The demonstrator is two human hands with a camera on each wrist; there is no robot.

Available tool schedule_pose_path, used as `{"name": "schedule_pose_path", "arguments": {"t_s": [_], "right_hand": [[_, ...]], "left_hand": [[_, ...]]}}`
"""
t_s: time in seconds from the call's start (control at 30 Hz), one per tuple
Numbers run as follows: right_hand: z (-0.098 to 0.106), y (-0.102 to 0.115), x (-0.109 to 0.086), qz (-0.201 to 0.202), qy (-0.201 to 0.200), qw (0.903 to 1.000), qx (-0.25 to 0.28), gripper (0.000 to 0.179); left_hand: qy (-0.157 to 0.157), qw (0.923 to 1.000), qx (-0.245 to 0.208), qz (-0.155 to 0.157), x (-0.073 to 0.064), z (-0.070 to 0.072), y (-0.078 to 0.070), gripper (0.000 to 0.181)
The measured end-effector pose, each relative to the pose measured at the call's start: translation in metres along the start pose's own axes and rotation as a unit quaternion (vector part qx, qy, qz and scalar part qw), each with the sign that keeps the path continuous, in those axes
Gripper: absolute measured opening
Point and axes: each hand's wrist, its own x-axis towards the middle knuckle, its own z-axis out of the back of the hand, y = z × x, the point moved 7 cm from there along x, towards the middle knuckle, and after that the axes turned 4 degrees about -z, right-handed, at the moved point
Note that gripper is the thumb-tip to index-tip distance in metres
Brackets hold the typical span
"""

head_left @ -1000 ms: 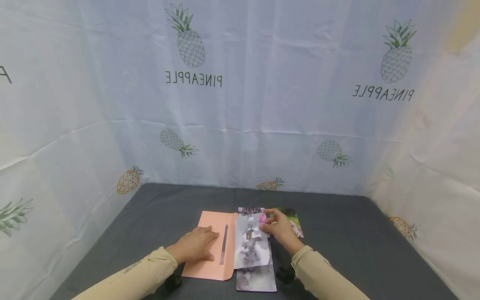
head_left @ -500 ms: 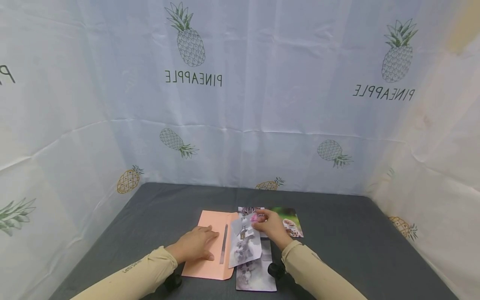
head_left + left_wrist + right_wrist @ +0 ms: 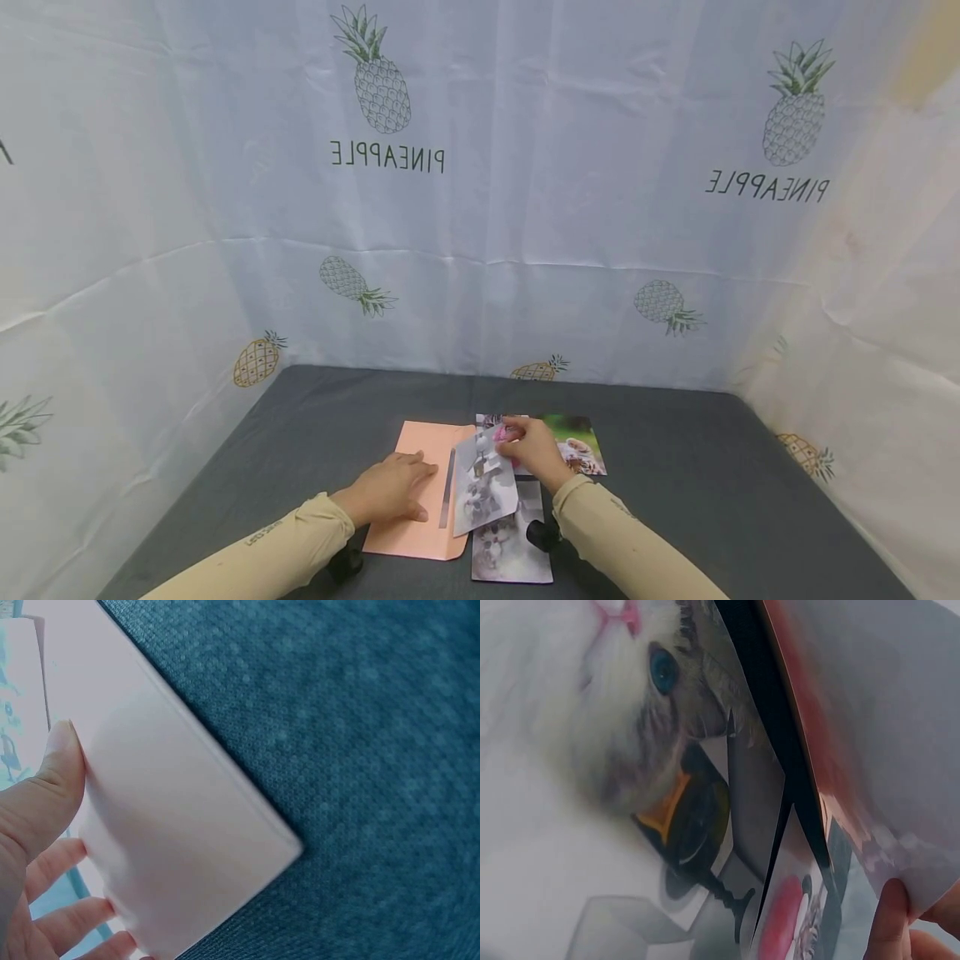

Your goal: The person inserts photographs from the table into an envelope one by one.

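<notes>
A peach envelope [image 3: 408, 542] with a slit-like opening along its right side lies on the dark table. My left hand [image 3: 395, 487] rests on it with fingers spread; in the left wrist view the thumb [image 3: 64, 761] lies along the envelope [image 3: 165, 825]. My right hand [image 3: 534, 450] pinches the upper right corner of a photo print [image 3: 483, 496], tilted, its left edge over the envelope's flap by the opening. In the right wrist view fingertips [image 3: 889, 919] hold the corner of a pale sheet [image 3: 885, 712]. Whether the print's edge has entered the opening I cannot tell.
Another print [image 3: 513, 560] of an animal lies below the held one. Behind the right hand lies a green-backed print [image 3: 577, 442], beside a further print [image 3: 487, 421] partly covered. A white pineapple-patterned curtain [image 3: 480, 208] surrounds the dark table [image 3: 675, 483].
My right hand has moved left with the pinched print, which has tilted and now overlaps the envelope's right side. More of the prints beneath shows. The left hand has stayed put.
</notes>
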Motion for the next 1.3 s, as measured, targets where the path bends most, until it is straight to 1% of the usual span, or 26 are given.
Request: {"name": "schedule_pose_path", "arguments": {"t_s": [0.33,0.57,0.63,0.77,0.9,1.03,1.13,1.3], "right_hand": [[-0.006,-0.002,-0.003,-0.002,0.017,0.9997,0.016,0.052],[-0.014,-0.001,-0.006,0.006,0.023,0.9990,0.039,0.051],[-0.016,0.000,-0.006,0.006,0.021,0.9987,0.045,0.051],[-0.019,0.001,-0.005,0.015,0.009,0.9991,0.038,0.049],[-0.020,0.001,-0.006,0.011,0.005,0.9992,0.039,0.048],[-0.020,0.001,-0.010,0.009,0.017,0.9986,0.048,0.048],[-0.019,0.000,-0.016,0.009,0.031,0.9986,0.041,0.048],[-0.017,-0.003,-0.031,-0.001,0.066,0.9966,0.050,0.049]], "left_hand": [[-0.001,0.9999,0.011,0.004,0.001,-0.001,0.001,0.068],[-0.003,1.0000,0.004,0.002,0.002,-0.002,0.001,0.067],[-0.004,1.0000,0.004,0.002,0.002,-0.002,0.001,0.067],[-0.005,1.0000,0.006,0.002,0.002,-0.003,0.001,0.067],[-0.003,1.0000,0.006,0.004,0.003,-0.004,0.002,0.067],[-0.003,1.0000,0.007,0.005,0.003,-0.004,0.002,0.067],[-0.004,0.9999,0.011,0.008,0.003,-0.003,0.001,0.067],[-0.003,0.9999,0.012,0.009,0.002,-0.002,0.001,0.068]]}}
